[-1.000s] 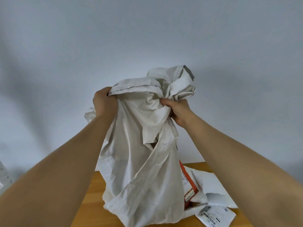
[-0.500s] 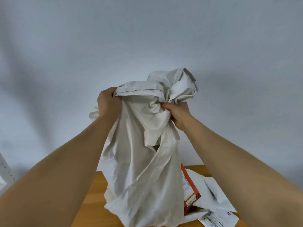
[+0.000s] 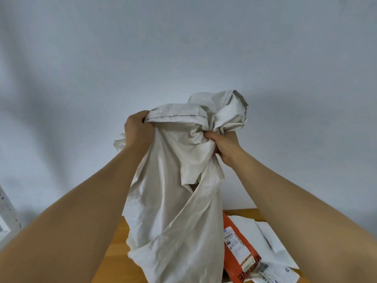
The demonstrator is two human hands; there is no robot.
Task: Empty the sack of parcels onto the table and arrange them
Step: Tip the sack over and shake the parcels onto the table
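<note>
Both hands, left hand [image 3: 137, 133] & right hand [image 3: 224, 147], clench the limp sack [image 3: 173, 211] held over the table [image 3: 116, 252], parcels [image 3: 237, 248] spilling right; soft, light cloth w/ slack, probably best gripped at bunched corners.

A plain indoor room fitted out as a parcel-sorting or mail-handling spot; whether home, office or depot cannot be told. Evidence: a bare pale wall [image 3: 183, 48] behind the fingers [image 3: 210, 136]; a wooden worktop [image 3: 114, 252] below them; an orange parcel [image 3: 237, 252] with a barcoded shipping label and white mailers [image 3: 271, 242] lying below and right of the fingers; a white cloth sack [image 3: 173, 211] hanging from them.
</note>
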